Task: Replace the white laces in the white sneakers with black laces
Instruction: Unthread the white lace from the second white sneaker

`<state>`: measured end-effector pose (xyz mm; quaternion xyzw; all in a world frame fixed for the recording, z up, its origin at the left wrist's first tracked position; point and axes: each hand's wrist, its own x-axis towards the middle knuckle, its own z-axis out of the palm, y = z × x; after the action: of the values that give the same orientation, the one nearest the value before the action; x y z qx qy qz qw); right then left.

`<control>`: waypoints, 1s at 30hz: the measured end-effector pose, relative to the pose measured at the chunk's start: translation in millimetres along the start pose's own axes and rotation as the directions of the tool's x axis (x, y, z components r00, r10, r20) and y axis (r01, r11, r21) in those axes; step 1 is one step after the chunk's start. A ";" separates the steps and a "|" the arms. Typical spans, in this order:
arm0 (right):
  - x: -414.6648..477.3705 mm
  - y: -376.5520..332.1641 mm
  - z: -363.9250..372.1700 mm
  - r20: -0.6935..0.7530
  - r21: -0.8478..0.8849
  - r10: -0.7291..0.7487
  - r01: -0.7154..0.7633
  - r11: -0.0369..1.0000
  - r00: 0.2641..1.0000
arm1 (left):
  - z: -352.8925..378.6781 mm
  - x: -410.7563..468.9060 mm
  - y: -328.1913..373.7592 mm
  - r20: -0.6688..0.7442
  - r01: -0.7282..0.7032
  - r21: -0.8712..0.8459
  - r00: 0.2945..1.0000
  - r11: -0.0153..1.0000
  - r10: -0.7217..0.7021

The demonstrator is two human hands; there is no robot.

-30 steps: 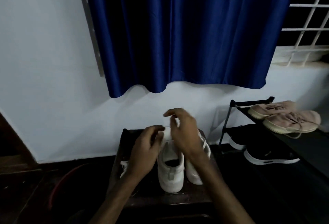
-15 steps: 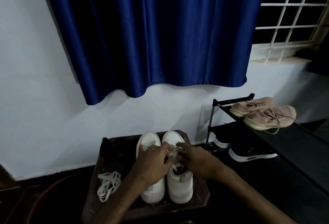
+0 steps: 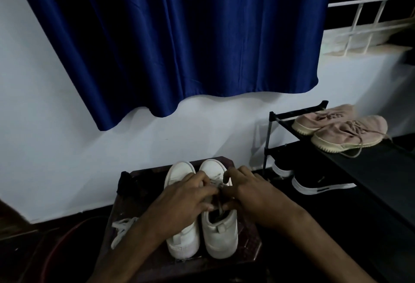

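Head view: the white sneakers [image 3: 219, 237] stand side by side on the dark counter [image 3: 249, 249], toes to the wall. The left hand [image 3: 179, 201] and right hand [image 3: 253, 197] meet over the right-hand shoe, fingers curled and pinching its lace [image 3: 214, 176], whose colour the dim light hides. A loose white lace [image 3: 122, 228] lies left. Laces look light, limp and slippery, so I judge them best pinched near the stiff tip.

This is a room in a home. A blue curtain [image 3: 179, 46] hangs against a white wall [image 3: 45, 125] beside a barred window [image 3: 360, 2]. A black shoe rack [image 3: 268, 138] holds 2 pink sneakers [image 3: 345, 135] and 2 black shoes [image 3: 318, 183], and white sneakers [image 3: 221, 235] stand on a low dark table [image 3: 139, 195].
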<state>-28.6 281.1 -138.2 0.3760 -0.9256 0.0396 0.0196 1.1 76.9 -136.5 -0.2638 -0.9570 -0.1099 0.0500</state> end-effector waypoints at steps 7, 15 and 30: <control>0.1 19.3 -0.2 -0.050 0.893 0.389 -0.133 0.430 0.920 | -3.1 4.4 -0.1 0.029 -0.090 0.000 0.996 0.996 0.090; -11.8 28.8 -46.4 0.110 0.956 0.447 0.028 -0.291 0.888 | -5.8 14.6 4.9 0.008 -0.093 0.134 0.996 0.987 0.093; -14.4 35.9 -55.0 0.157 0.869 0.481 0.111 -0.483 0.863 | -50.7 4.6 -4.1 0.005 -0.011 -1.000 0.864 -0.029 -0.503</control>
<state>-43.0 321.6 -86.4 0.0093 -0.4778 0.8654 -0.1506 -3.1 63.7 -87.4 -0.0161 -0.6058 -0.7954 0.0080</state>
